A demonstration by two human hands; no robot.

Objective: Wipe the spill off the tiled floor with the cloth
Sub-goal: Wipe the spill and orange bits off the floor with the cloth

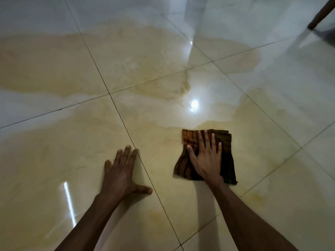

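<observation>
A wide yellowish spill (126,57) spreads over several glossy white tiles of the floor (290,109), with wet streaks reaching toward me. A folded brown and orange checked cloth (227,160) lies flat on the wet tile at the right. My right hand (206,160) presses flat on top of the cloth, fingers spread and pointing away from me. My left hand (121,174) rests palm down on the bare tile to the left of the cloth, fingers apart, holding nothing.
A dark wooden furniture leg (320,13) stands at the far right corner. Dark grout lines (116,105) cross the floor. A bright lamp reflection (194,104) sits ahead of the cloth, with small dark specks beside it.
</observation>
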